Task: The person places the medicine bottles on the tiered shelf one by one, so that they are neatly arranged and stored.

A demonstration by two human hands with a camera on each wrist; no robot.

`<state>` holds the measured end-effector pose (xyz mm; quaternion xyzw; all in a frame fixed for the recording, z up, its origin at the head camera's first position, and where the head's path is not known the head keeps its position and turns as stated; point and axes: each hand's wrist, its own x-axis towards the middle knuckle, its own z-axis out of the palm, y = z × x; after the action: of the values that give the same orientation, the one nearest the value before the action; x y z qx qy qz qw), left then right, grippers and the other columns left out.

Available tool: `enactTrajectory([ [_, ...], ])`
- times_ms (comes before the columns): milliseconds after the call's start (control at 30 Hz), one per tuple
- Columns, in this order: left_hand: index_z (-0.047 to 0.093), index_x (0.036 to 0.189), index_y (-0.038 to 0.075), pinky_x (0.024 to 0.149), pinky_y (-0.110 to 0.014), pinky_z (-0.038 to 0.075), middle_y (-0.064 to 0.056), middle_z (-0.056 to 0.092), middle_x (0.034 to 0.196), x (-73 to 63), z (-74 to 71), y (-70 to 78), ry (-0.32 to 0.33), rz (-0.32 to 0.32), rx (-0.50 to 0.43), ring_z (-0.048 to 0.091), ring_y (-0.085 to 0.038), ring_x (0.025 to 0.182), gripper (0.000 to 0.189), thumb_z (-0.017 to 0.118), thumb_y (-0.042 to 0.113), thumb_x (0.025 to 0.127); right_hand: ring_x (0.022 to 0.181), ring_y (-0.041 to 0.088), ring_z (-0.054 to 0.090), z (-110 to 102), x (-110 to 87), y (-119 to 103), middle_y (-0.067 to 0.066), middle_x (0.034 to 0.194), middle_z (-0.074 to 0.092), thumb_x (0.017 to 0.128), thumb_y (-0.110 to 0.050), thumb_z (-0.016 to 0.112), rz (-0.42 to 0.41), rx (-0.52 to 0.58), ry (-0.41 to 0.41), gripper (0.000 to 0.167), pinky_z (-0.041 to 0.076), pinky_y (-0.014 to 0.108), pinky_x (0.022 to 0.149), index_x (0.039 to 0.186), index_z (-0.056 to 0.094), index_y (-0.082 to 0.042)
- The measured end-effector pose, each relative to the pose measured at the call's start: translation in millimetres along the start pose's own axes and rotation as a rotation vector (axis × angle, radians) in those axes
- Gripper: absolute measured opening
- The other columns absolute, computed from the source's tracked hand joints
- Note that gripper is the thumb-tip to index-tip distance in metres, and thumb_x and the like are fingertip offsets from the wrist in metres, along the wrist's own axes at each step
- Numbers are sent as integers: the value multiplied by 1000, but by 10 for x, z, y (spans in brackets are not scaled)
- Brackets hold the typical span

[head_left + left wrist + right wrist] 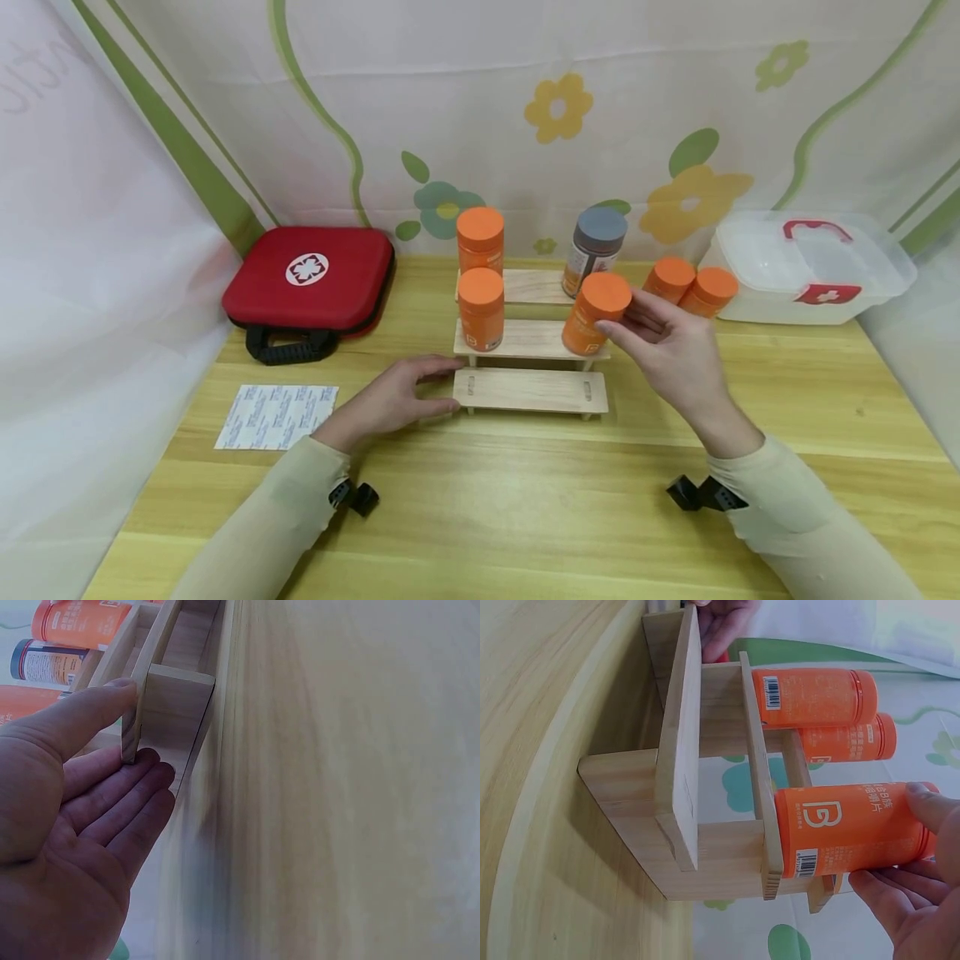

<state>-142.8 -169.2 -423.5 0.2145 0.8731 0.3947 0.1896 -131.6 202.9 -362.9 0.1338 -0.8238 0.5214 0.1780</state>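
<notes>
A three-tier wooden stand (531,392) is in the middle of the table. My left hand (397,396) holds the left end of its lowest board, thumb and fingers at the board's edge in the left wrist view. With thumb and fingers about its upper part, my right hand (678,346) grips an orange supplement bottle (847,829) upright at the right end of the middle tier. Another orange bottle (482,312) stands at that tier's left end. On the top tier are an orange bottle (480,237) at left and a grey-capped bottle (597,246) at right.
Two more orange bottles (670,279) stand behind my right hand, beside a clear lidded box (765,287) with a red handle. A red first-aid case (300,292) lies at the back left. In front of it is a printed white sheet (277,417).
</notes>
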Motion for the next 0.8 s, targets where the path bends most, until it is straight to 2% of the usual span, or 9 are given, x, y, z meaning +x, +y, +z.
enactTrajectory([
  [133, 62, 153, 19, 126, -56, 43, -6, 61, 158, 6, -2, -4, 0, -3, 1, 53, -31, 150, 61, 83, 29, 97, 106, -19, 67, 23, 8, -12, 30, 125, 75, 88, 3, 87, -9, -15, 6, 52, 58, 10, 87, 137, 70, 6],
  [200, 62, 153, 18, 126, -56, 43, -6, 61, 158, 7, -4, -4, 0, -7, -2, 53, -31, 150, 61, 83, 28, 97, 108, -13, 69, 30, 3, -18, 30, 125, 75, 87, 3, 87, -11, -23, 6, 54, 58, 10, 87, 138, 70, 5],
  [300, 62, 153, 18, 126, -56, 42, -6, 61, 158, 7, -5, -2, -1, -12, -9, 53, -31, 151, 61, 84, 28, 97, 113, 13, 76, 39, -9, -4, 31, 125, 74, 85, 6, 88, -28, -37, 3, 57, 57, 10, 87, 139, 69, 6],
  [367, 62, 153, 18, 126, -56, 42, -6, 61, 158, 8, -5, -3, 1, -14, -14, 52, -31, 151, 61, 84, 28, 97, 114, 32, 76, 45, -14, 8, 32, 125, 74, 83, 7, 89, -50, -52, -2, 60, 57, 10, 88, 139, 68, 6],
  [433, 62, 153, 18, 127, -56, 42, -6, 61, 158, 7, -4, -6, 3, -14, -17, 52, -31, 151, 61, 84, 28, 97, 114, 46, 74, 48, -18, 22, 33, 126, 73, 82, 8, 89, -68, -65, -9, 62, 56, 10, 88, 140, 67, 7],
  [500, 62, 153, 18, 127, -57, 42, -6, 61, 158, 6, -1, -8, 5, -13, -15, 52, -32, 151, 61, 84, 28, 97, 114, 50, 73, 49, -24, 29, 33, 127, 72, 82, 8, 88, -75, -75, -14, 63, 56, 9, 88, 141, 66, 8],
  [800, 62, 153, 19, 127, -57, 42, -6, 61, 158, 3, -1, -2, 6, -16, -17, 52, -32, 151, 61, 84, 28, 97, 118, 47, 72, 63, -50, 26, 32, 130, 72, 84, 7, 88, -45, -60, -9, 62, 56, 11, 91, 142, 65, 8],
])
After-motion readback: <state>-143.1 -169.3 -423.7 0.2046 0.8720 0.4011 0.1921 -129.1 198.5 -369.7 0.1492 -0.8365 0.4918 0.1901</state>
